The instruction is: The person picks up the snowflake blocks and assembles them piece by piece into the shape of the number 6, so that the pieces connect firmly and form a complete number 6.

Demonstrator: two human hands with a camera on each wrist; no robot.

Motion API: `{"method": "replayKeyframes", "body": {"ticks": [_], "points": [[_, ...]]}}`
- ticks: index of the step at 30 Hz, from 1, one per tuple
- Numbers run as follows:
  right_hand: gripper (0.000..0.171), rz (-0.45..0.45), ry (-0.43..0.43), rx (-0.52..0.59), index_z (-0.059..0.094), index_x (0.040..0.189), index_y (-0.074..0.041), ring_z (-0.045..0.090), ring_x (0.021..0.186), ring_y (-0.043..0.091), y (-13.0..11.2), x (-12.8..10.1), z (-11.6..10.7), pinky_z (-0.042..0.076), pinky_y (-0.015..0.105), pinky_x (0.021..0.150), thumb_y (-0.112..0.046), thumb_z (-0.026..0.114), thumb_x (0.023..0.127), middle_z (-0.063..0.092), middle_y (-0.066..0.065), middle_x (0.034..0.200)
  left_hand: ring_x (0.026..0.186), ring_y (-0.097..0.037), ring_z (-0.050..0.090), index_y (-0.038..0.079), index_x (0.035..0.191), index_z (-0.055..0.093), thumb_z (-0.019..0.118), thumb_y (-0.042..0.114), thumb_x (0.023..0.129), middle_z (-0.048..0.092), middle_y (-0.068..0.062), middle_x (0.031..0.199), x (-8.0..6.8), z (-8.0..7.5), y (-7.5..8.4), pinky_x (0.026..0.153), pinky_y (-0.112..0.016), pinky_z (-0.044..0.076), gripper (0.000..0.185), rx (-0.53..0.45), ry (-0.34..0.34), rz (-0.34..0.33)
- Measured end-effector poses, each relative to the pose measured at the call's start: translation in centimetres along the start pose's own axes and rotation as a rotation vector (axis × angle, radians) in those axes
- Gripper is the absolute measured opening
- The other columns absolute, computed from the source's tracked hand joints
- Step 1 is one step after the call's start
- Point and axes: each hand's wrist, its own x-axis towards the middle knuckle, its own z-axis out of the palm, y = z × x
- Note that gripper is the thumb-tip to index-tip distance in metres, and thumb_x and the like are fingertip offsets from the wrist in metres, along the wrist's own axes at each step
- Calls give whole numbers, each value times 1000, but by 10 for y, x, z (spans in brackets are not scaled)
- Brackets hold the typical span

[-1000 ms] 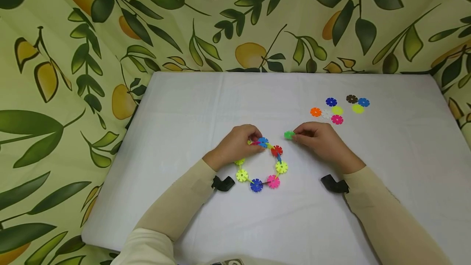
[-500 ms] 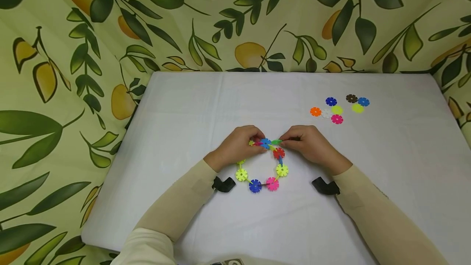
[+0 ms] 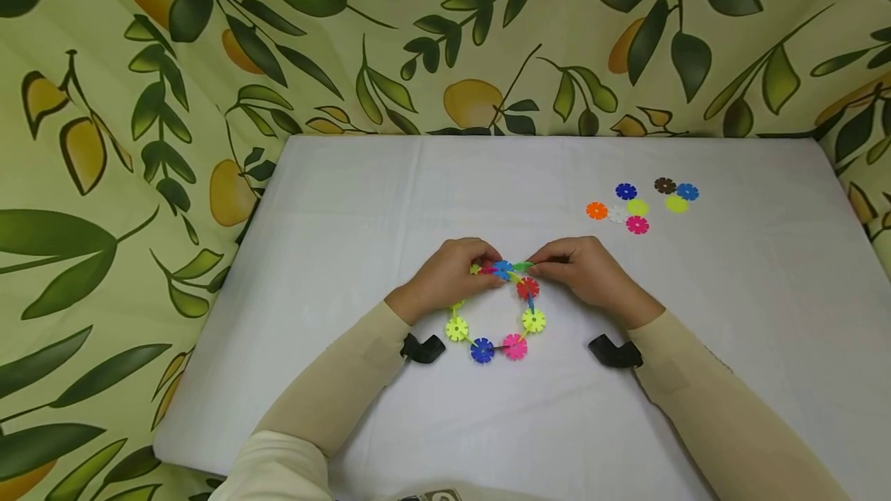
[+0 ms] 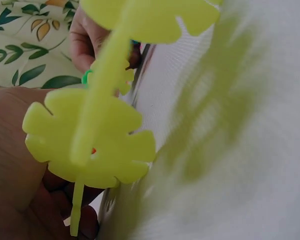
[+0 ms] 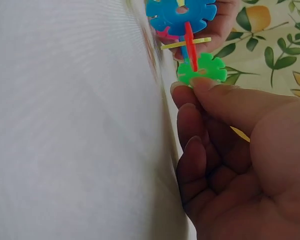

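Observation:
A ring of interlocking flower-shaped plastic discs lies in front of me in the head view, with a red disc (image 3: 527, 288), a pink disc (image 3: 515, 346) and a dark blue disc (image 3: 483, 351) among them. My left hand (image 3: 445, 277) grips its far left part, beside a light blue disc (image 3: 503, 270), and covers some pieces. Between thumb and index finger, my right hand (image 3: 592, 277) pinches a green disc (image 5: 210, 67), its edge at that light blue disc. The left wrist view shows a yellow disc (image 4: 90, 142) of the ring close up, near the palm.
Several loose discs lie at the back right of the white table (image 3: 348, 199), among them an orange disc (image 3: 596, 211) and a brown disc (image 3: 664, 185). A leaf-patterned curtain (image 3: 431, 99) hangs behind and to the left. Black wrist fittings (image 3: 616, 351) stick out from both sleeves.
My right hand has moved left with the green disc, from a gap away up to the light blue disc. The left hand and the ring have shifted slightly.

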Motion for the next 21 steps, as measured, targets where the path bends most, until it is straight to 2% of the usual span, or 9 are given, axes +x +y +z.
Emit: {"method": "replayKeyframes", "body": {"ticks": [21], "points": [[8,26,-1,40,85,106,-6,69,93,24,2,0,-1,56,24,79,-7,82,99,80,3,102,93,-14,61,5,119,77,87,20,98,71,1,106,-1,0,-1,85,-26,51,28,-14,22,25]]}}
